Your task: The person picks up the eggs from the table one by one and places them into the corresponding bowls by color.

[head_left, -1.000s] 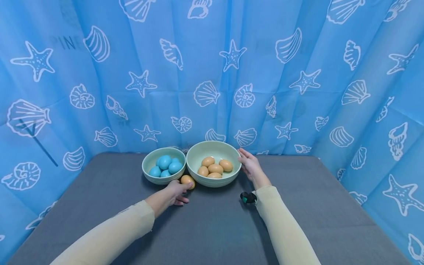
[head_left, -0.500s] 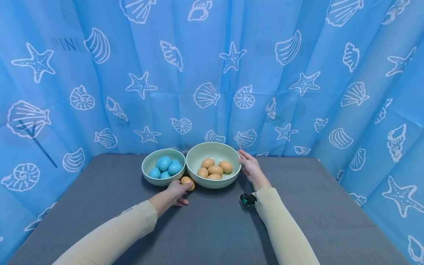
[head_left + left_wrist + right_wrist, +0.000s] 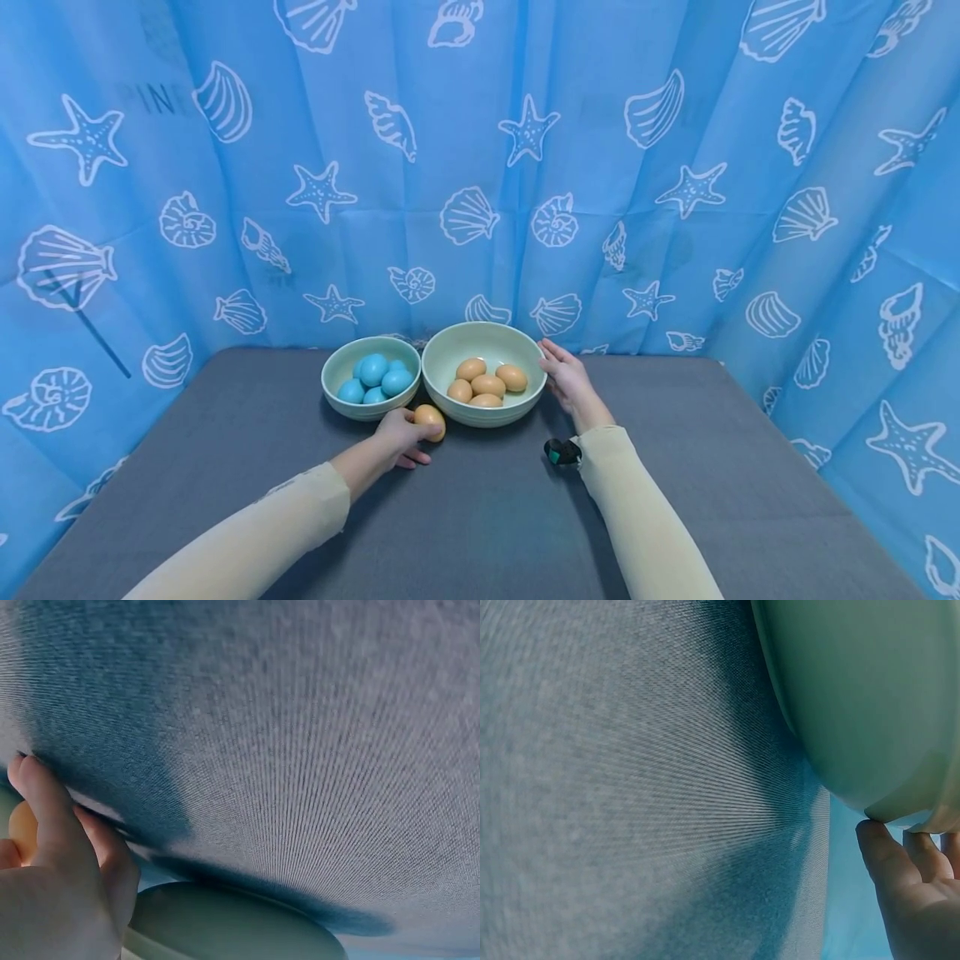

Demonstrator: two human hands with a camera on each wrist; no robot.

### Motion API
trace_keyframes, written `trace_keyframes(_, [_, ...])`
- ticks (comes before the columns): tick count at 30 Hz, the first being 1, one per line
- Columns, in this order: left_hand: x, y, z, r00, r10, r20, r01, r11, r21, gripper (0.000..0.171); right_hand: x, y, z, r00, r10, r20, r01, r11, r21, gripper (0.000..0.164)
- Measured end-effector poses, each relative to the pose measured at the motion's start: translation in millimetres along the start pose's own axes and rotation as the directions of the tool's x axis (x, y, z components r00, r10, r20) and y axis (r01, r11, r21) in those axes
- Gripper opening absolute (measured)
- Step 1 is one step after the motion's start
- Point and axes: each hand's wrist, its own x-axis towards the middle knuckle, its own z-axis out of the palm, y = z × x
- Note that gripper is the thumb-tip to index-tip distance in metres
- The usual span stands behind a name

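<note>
A brown egg [image 3: 430, 423] is pinched by my left hand [image 3: 401, 435], just in front of where the two bowls meet. That same egg [image 3: 23, 831] is partly hidden behind the fingers in the left wrist view. Against the right side of the large pale green bowl [image 3: 480, 417] rests my right hand [image 3: 568, 375], its fairly straight fingertips touching the wall. Several brown eggs [image 3: 488, 385] lie inside this bowl. In the right wrist view, the fingers [image 3: 889, 859] meet the bowl's outer surface [image 3: 870, 705].
A smaller green bowl [image 3: 367, 411] with several blue eggs [image 3: 372, 369] stands at the left, touching or nearly touching the large one. Beside the right sleeve lies a small black object [image 3: 562, 451] on the grey cloth [image 3: 480, 517]. Behind hangs a blue shell-patterned curtain [image 3: 480, 275].
My left hand has shifted the brown egg slightly right and toward me. The right hand and both bowls stay in place.
</note>
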Motion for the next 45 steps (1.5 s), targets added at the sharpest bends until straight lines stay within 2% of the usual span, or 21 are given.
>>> trace_keyframes(5, [-6.8, -0.4, -0.5, 1.0, 0.012, -0.017, -0.012, 1.0, -0.004, 0.057, 0.0, 0.4, -1.4, 1.0, 0.002, -0.002, -0.002, 1.0, 0.0, 0.054])
trace_keyframes(14, [-17.0, -3.9, -5.8, 0.996, 0.076, -0.048, -0.075, 0.997, 0.011, 0.06, 1.3, 0.2, -1.9, 1.0, 0.003, 0.007, -0.003, 1.0, -0.005, 0.055])
trace_keyframes(24, [-28.7, 10.6, -10.5, 0.975, 0.22, -0.036, -0.22, 0.975, 0.014, 0.061, 3.5, 0.7, -2.3, 1.0, 0.008, -0.006, -0.008, 1.0, -0.015, 0.054])
trace_keyframes(34, [-28.1, 29.0, -11.8, 0.956, 0.292, 0.02, -0.292, 0.956, 0.0, 0.06, 2.3, 0.4, -1.8, 1.0, 0.008, 0.007, -0.008, 1.0, 0.004, 0.054])
trace_keyframes(38, [-26.5, 35.2, -9.9, 0.952, 0.303, 0.034, -0.303, 0.953, -0.026, 0.065, 2.9, 0.3, -2.2, 1.0, 0.009, 0.011, -0.009, 1.0, 0.001, 0.054])
trace_keyframes(41, [-23.7, 41.0, -6.8, 0.946, 0.322, 0.033, -0.321, 0.947, -0.014, 0.071, 2.9, 0.2, -2.6, 1.0, 0.015, 0.01, -0.015, 1.0, 0.002, 0.054])
trace_keyframes(45, [-16.9, 48.3, -1.1, 0.933, 0.358, 0.032, -0.358, 0.934, 0.007, 0.072, 1.0, -1.4, -0.2, 1.0, 0.017, -0.012, -0.018, 0.999, -0.051, 0.054])
